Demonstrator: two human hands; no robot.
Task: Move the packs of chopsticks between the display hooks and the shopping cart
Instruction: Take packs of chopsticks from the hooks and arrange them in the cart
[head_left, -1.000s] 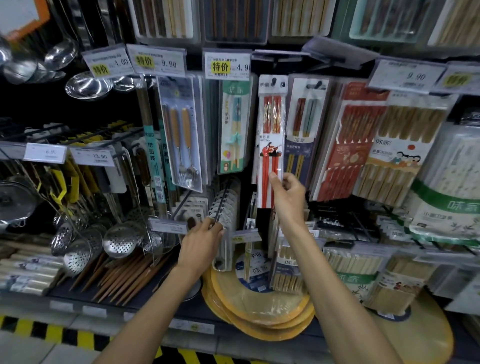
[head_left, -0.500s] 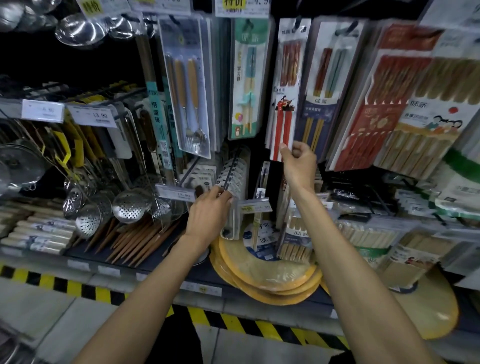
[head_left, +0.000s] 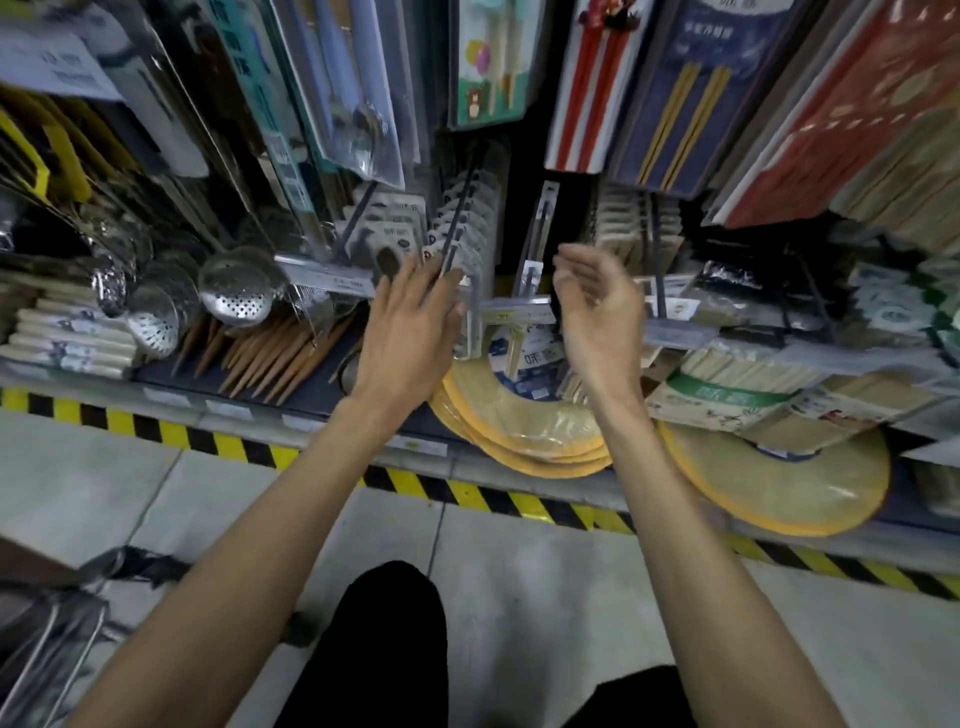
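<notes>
Overhead, the red chopstick pack (head_left: 584, 104) hangs on the display, apart from both hands. Below it the right hand (head_left: 597, 312) hovers loosely curled and holding nothing, while the left hand (head_left: 410, 322) lays straight fingers against small carded packs (head_left: 480, 218) hanging lower down.

Both hands at the hook display, no pack held.
Left hand (head_left: 410, 317) has its fingers straight against the front end of a display hook (head_left: 457, 228) that carries small packs. Right hand (head_left: 597, 306) is beside it, fingers loosely curled and holding nothing. A red-and-white chopstick pack (head_left: 584, 104) hangs directly above the right hand, apart from it. A blue pack (head_left: 680, 104) hangs just beside that one.
</notes>
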